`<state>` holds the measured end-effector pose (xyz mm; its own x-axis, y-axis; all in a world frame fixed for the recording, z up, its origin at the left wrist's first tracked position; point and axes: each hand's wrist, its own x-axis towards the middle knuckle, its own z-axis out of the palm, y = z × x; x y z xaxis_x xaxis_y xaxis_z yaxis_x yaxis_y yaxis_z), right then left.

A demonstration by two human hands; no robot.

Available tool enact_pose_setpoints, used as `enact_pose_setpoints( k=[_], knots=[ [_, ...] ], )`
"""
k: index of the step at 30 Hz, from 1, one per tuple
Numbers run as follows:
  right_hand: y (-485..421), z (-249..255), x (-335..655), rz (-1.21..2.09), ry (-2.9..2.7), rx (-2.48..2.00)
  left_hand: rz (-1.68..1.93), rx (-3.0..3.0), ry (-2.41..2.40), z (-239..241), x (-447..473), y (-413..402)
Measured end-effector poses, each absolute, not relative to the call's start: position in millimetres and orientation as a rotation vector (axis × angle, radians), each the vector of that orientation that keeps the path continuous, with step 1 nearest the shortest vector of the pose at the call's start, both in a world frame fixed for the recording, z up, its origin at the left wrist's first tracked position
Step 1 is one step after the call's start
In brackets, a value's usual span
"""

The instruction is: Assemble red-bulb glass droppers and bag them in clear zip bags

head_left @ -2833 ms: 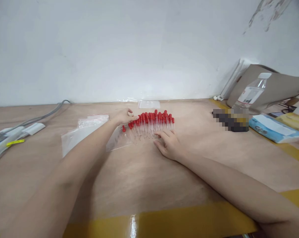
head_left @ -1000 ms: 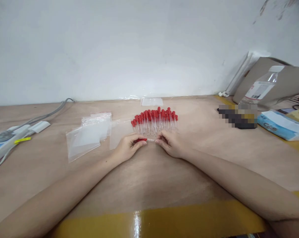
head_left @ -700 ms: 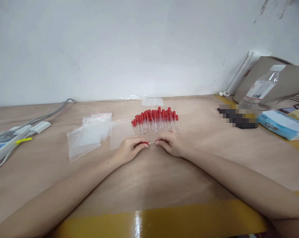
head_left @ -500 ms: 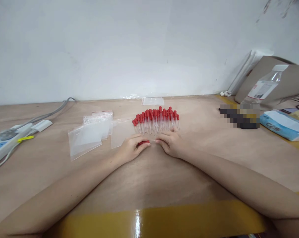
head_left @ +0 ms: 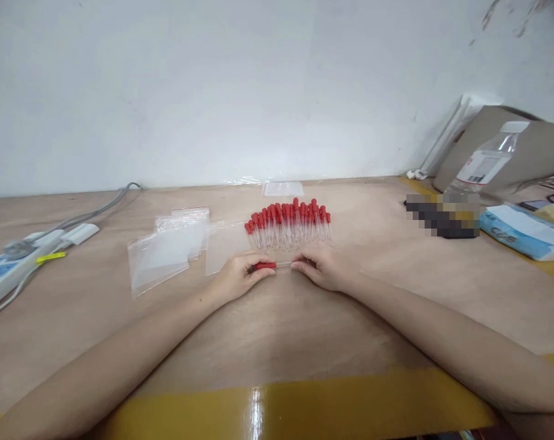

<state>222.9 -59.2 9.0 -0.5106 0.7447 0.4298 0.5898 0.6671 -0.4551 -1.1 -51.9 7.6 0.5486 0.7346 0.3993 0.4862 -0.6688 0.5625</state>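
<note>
A dropper with a red rubber bulb and a clear tube lies crosswise between my two hands, low over the table. My left hand is closed around the red bulb end. The fingers of my right hand pinch the thin clear end, whose tip they hide. Just beyond my hands, several more droppers lie side by side in a fan, red bulbs toward the wall and tips toward me. A clear plastic bag lies flat beside my left hand.
Zip bags overlap at the left, near a power strip with grey cable. Another small bag lies by the wall. To the right are a blurred dark object, a bottle and a tissue pack.
My hands have drawn slightly apart, and more of the red bulb and clear tube shows between them. The view has shifted a little; the fan of droppers lies as before.
</note>
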Motion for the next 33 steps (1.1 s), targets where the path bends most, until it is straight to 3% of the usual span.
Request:
enact_pose_setpoints(
  k=[4,8,24,29,33],
  knots=[
    [-57.2,-0.9,220.8,-0.001,-2.312,-0.953,0.904,2.431,0.987,7.5,2.6,-53.7],
    [-57.8,0.8,213.9,-0.132,-2.341,-0.997,0.919,2.509,0.944,8.5,4.7,-55.2],
    [-60.5,17.2,198.7,0.427,-2.35,-1.246,0.956,2.596,0.86,7.7,4.3,-50.9],
    [-63.8,33.9,204.3,0.332,-2.48,-1.161,0.945,2.615,0.879,16.8,-1.0,-49.4],
    [-58.5,40.0,212.9,0.37,-2.439,-1.173,0.889,2.675,1.209,24.0,-19.0,-41.0]
  ],
)
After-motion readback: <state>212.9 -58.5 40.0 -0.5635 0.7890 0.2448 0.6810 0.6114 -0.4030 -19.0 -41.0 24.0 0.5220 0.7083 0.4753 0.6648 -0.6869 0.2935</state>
